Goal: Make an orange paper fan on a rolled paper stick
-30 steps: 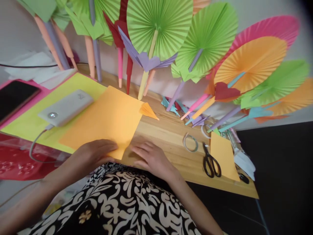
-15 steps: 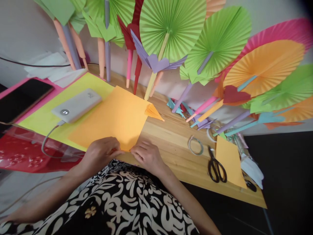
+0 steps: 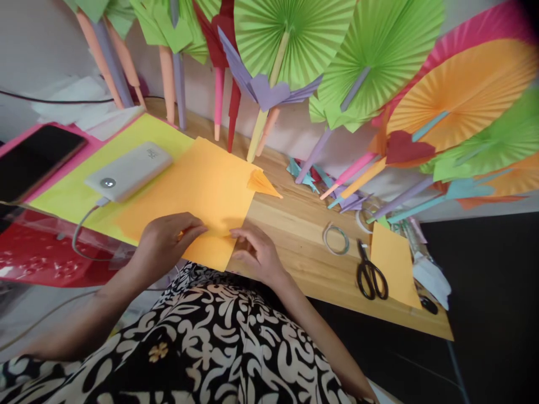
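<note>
A large orange paper sheet (image 3: pixel 210 179) lies in front of me, partly over a yellow sheet (image 3: pixel 59 188). My left hand (image 3: pixel 168 241) is above its near left part, fingers curled in a pinch; a bit of orange paper shows between thumb and fingers. Opposite, at the sheet's right edge, is my right hand (image 3: pixel 259 252), its fingers stretched forward and the thumb apart below them. Whether a thin orange piece spans the two hands cannot be made out against the sheet. A small pleated orange paper piece (image 3: pixel 263 182) rests at the sheet's far right corner.
On the left are a white power bank (image 3: pixel 130 171) with a cable and a dark phone (image 3: pixel 42 160). Tape roll (image 3: pixel 336 239), black scissors (image 3: pixel 370 275) and a smaller orange sheet (image 3: pixel 393 266) lie to the right. Pleated paper fans (image 3: pixel 295 45) on sticks stand along the wall.
Both hands have moved up from the table's near edge onto the orange sheet. The sheet's near corner now shows below them. My right hand's fingers have loosened and spread from the thumb.
</note>
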The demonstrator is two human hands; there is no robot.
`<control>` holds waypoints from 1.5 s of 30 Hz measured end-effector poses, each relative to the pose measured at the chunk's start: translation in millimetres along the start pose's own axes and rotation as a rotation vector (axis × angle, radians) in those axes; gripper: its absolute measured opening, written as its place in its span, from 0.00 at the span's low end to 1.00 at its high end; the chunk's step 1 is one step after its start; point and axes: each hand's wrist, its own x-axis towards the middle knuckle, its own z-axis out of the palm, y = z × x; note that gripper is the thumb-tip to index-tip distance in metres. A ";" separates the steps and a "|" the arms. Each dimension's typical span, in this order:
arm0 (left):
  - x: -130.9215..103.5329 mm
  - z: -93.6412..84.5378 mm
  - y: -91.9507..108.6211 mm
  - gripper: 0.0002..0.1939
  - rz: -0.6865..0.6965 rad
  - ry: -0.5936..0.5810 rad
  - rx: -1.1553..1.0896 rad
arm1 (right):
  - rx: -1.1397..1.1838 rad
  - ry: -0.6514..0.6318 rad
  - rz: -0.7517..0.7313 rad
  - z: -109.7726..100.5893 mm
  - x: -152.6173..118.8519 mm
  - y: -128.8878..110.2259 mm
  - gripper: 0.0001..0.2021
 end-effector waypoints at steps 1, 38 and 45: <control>-0.4 1.3 0.0 0.15 0.027 0.018 0.005 | -0.029 0.026 0.015 -1.4 1.4 -1.7 0.18; 4.6 47.2 39.3 0.34 -0.589 -0.383 -0.776 | 1.027 1.317 0.896 -62.8 -143.2 -20.0 0.16; 17.7 40.5 48.9 0.44 -0.485 -0.307 -0.280 | 0.912 1.198 1.073 -43.0 -184.0 -36.3 0.22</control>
